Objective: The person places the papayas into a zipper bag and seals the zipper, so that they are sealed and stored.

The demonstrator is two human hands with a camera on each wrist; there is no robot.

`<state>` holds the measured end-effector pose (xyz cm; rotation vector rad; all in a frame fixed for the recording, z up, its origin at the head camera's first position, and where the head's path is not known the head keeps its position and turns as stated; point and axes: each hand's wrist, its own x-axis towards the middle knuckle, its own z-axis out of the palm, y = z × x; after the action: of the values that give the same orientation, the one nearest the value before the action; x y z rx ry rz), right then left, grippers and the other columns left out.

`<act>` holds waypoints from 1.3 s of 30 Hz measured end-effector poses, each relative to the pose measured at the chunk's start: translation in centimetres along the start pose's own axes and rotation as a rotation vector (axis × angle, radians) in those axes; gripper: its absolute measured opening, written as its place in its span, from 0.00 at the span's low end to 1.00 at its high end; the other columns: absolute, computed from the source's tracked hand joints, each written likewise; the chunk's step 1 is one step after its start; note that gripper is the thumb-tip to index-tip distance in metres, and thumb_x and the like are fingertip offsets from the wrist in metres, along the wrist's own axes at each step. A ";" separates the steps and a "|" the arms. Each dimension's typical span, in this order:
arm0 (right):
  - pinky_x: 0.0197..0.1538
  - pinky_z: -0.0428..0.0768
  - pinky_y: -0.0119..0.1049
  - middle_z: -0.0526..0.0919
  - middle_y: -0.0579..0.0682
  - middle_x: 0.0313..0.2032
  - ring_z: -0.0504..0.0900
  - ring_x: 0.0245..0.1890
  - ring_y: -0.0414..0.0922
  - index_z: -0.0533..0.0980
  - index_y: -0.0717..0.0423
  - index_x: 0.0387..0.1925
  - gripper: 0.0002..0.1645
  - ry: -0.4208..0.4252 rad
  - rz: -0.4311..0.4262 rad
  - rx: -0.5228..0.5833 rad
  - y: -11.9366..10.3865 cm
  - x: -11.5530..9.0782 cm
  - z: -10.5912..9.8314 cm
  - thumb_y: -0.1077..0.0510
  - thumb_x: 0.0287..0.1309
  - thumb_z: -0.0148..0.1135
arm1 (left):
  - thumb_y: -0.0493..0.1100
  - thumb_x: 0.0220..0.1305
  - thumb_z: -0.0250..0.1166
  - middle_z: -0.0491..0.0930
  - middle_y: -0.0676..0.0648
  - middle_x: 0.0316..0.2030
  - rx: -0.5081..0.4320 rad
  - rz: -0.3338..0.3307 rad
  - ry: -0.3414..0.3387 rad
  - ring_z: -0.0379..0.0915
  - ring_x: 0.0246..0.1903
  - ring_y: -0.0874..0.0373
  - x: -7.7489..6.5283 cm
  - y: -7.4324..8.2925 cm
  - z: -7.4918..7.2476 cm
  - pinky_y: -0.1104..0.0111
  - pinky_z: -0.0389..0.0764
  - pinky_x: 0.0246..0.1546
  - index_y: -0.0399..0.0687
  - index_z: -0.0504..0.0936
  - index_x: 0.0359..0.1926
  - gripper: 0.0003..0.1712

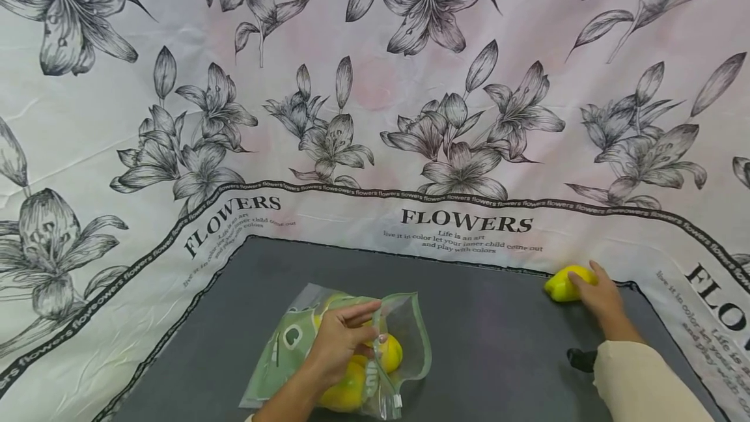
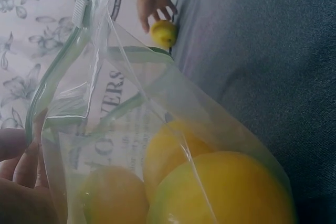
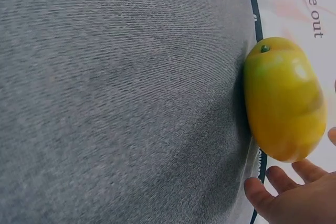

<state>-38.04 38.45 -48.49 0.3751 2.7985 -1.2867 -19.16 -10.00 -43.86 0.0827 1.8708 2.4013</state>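
Note:
My left hand (image 1: 340,346) pinches the opening edge of a clear zip bag (image 1: 287,337) with a green print. Inside the bag lie several yellow fruits (image 2: 223,190), seen through the plastic in the left wrist view. The bag's mouth gapes to the right, its slider (image 2: 80,12) at one end of the zip. At the far right of the table, my right hand (image 1: 600,295) reaches to a yellow oblong fruit (image 3: 283,98), mango-like with a small green stem end. Its fingers are spread, with the fingertips (image 3: 257,190) right at the fruit's lower end.
A dark grey cloth (image 1: 469,331) covers the table. Behind it and along both sides rises a white sheet (image 1: 328,226) printed with flowers and lettering. The fruit lies close to the back edge. A black strap-like object (image 1: 581,360) sits by the right wrist.

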 end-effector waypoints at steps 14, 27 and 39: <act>0.58 0.65 0.66 0.30 0.74 0.70 0.44 0.66 0.74 0.29 0.60 0.73 0.57 -0.084 0.077 0.095 0.9 1.1 -0.3 0.33 0.65 0.46 | 0.28 0.59 0.65 0.69 0.33 0.61 -0.024 -0.022 -0.006 0.83 0.34 0.51 -0.3 -0.1 -0.2 0.71 0.81 0.20 0.33 0.75 0.60 0.26; 0.39 0.85 0.42 0.38 0.78 0.68 0.58 0.61 0.72 0.40 0.65 0.74 0.64 -0.061 0.084 0.256 1.8 -0.2 -0.2 0.31 0.56 0.59 | 0.28 0.59 0.65 0.68 0.34 0.62 -0.011 -0.016 0.013 0.77 0.49 0.47 -0.5 0.0 -0.2 0.70 0.82 0.22 0.33 0.75 0.60 0.26; 0.41 0.84 0.44 0.35 0.75 0.69 0.57 0.62 0.71 0.42 0.63 0.74 0.61 0.002 0.093 0.458 3.2 -2.8 0.2 0.38 0.56 0.65 | 0.29 0.60 0.64 0.68 0.33 0.62 -0.012 -0.004 -0.013 0.81 0.40 0.49 -0.8 0.1 -0.1 0.70 0.82 0.23 0.31 0.74 0.61 0.26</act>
<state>-34.61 39.71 -50.62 0.5110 2.4281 -1.8950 -18.40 -10.19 -43.81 0.0938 1.8486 2.4039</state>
